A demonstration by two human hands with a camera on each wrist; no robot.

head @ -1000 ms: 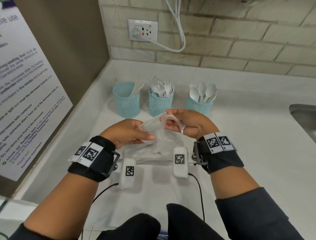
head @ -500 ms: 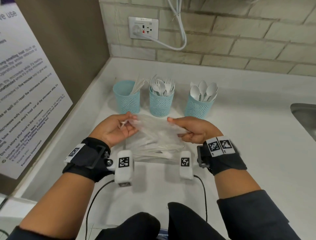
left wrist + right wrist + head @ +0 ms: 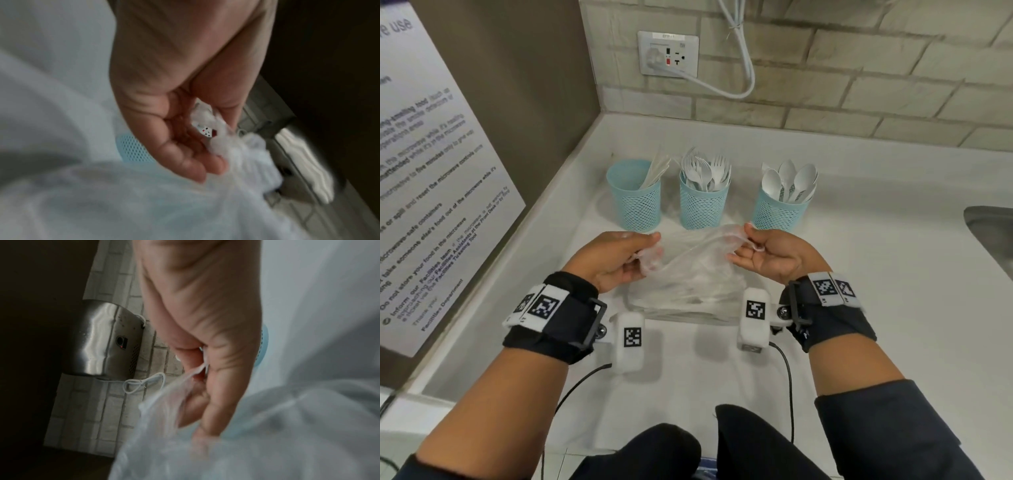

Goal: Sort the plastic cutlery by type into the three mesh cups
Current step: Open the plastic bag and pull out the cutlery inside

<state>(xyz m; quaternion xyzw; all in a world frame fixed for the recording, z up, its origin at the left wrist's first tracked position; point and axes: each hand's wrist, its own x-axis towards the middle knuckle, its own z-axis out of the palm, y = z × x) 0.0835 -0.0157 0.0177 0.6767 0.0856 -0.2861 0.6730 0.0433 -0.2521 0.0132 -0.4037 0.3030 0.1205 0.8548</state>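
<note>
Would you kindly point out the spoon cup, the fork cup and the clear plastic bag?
spoon cup (image 3: 777, 214), head view, front mesh wall.
fork cup (image 3: 703, 207), head view, front mesh wall.
clear plastic bag (image 3: 698, 270), head view, middle of the film.

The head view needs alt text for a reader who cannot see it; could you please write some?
Two hands pull open a clear plastic bag over a white counter, the left hand and right hand each pinching an edge. Behind stand three light-blue mesh cups: the left cup holds white plastic knives, the middle cup forks, the right cup spoons.
</note>
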